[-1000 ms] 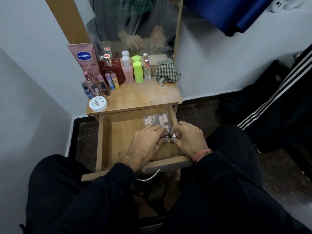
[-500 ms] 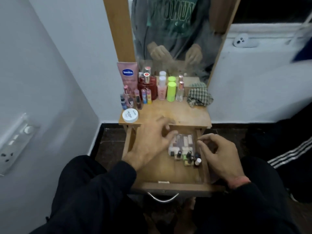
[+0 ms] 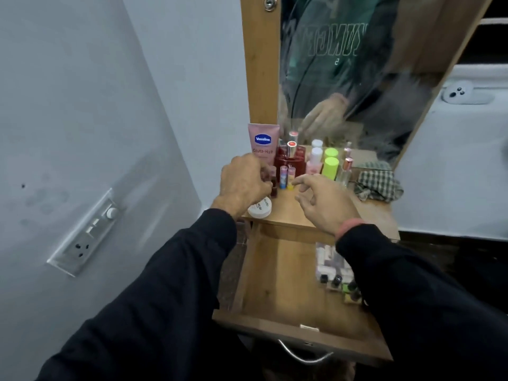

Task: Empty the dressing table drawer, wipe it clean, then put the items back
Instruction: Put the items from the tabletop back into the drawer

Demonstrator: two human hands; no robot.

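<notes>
The wooden drawer [image 3: 277, 287] stands pulled open below the dressing table top [image 3: 291, 213]. Several small bottles [image 3: 334, 273] lie in its right side, partly hidden by my right sleeve; the left part of its floor is bare. My left hand [image 3: 243, 185] is over the top's left end, fingers curled around a small dark red bottle [image 3: 273, 188] in a cluster of little tubes. My right hand [image 3: 324, 206] hovers over the middle of the top with fingers spread, holding nothing.
On the top stand a pink Vaseline tube [image 3: 262, 141], a red perfume bottle [image 3: 291, 162], lime green bottles [image 3: 330, 167], a white jar [image 3: 259, 209] and a checked cloth [image 3: 378, 184]. The mirror [image 3: 343, 64] rises behind. A socket panel [image 3: 85, 232] is on the left wall.
Both hands have left the drawer and risen to the table top. My left hand reached the small bottles at the left. The view has tilted upward.
</notes>
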